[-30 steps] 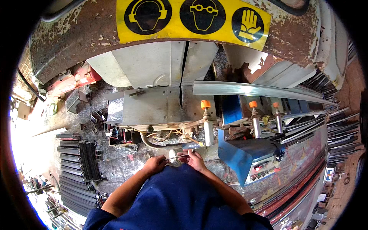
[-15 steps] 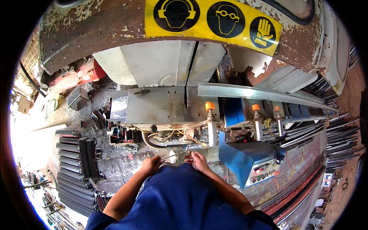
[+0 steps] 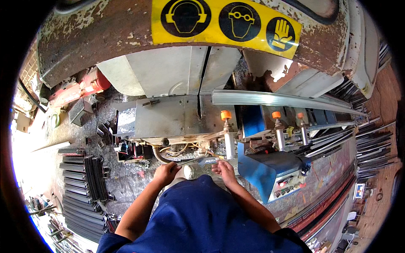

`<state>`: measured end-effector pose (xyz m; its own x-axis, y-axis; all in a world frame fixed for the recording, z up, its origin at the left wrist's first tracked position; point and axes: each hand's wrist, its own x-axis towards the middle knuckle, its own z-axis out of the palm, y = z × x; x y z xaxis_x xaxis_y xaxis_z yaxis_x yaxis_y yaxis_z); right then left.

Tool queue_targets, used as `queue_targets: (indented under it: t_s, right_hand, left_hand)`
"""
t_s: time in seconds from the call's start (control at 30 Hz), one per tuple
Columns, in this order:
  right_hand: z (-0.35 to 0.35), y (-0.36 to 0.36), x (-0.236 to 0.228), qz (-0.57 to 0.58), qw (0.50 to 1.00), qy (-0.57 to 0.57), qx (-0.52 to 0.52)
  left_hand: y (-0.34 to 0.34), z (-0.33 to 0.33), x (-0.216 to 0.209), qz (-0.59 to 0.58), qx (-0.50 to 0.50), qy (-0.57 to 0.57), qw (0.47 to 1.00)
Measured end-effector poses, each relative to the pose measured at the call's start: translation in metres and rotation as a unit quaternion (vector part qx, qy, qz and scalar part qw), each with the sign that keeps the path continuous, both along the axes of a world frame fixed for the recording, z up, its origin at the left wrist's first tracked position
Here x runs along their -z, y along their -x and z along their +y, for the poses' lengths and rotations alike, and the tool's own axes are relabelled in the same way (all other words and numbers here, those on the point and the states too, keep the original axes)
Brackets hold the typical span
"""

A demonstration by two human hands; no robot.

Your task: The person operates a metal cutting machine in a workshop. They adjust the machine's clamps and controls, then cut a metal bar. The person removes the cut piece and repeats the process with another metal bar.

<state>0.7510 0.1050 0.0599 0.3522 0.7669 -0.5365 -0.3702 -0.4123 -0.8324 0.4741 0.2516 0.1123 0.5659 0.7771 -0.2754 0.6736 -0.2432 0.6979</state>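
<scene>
My left hand [image 3: 166, 173] is closed, its thumb and fingers pinched on one end of a thin grey strip [image 3: 190, 162]. The strip slants up to the right, toward my right hand [image 3: 225, 170]. That hand has its fingers curled together; whether it grips the far end, I cannot make out. Both hands are in front of my body, just below the front of a metal saw table [image 3: 160, 119]. An aluminium profile [image 3: 274, 99] lies across the table's right part, behind upright clamps with orange tips [image 3: 226, 115].
A blue control box [image 3: 270, 170] stands right of my right hand. Dark profiles [image 3: 82, 206] are stacked at the left, and more bars [image 3: 375, 147] lie far right. Overhead hangs a rusty machine cover [image 3: 97, 38] with a yellow safety sign [image 3: 228, 25]. A red tank [image 3: 95, 82] sits back left.
My hands have moved farther apart: the left slightly up, the right to the right. The whole view has shifted a little.
</scene>
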Motion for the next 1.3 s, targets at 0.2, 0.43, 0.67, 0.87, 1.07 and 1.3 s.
queue_targets:
  t_s: [0.2,0.43,0.67,0.87,1.07,1.3]
  right_hand:
    - [-0.006,-0.018,-0.004,-0.023,0.998,-0.015,0.054]
    - [-0.014,-0.024,-0.007,-0.019,0.996,-0.02,0.08]
    - [-0.022,-0.025,-0.007,-0.02,0.994,-0.028,0.106]
    - [-0.038,-0.032,-0.003,-0.007,0.99,-0.015,0.139]
    - [-0.039,-0.04,-0.003,0.032,0.99,-0.008,0.14]
    - [-0.024,-0.064,-0.013,0.034,0.997,-0.011,0.067]
  left_hand:
    - [-0.004,0.003,0.003,0.0,0.016,-0.002,1.0]
    - [-0.014,0.013,0.001,-0.004,0.047,-0.018,0.999]
    - [-0.041,0.032,-0.022,0.065,0.088,-0.06,0.992]
    - [-0.063,0.041,-0.066,0.152,0.102,-0.067,0.981]
    - [-0.092,0.035,-0.101,0.209,0.085,-0.063,0.972]
    - [-0.105,0.028,-0.118,0.246,0.079,-0.051,0.965]
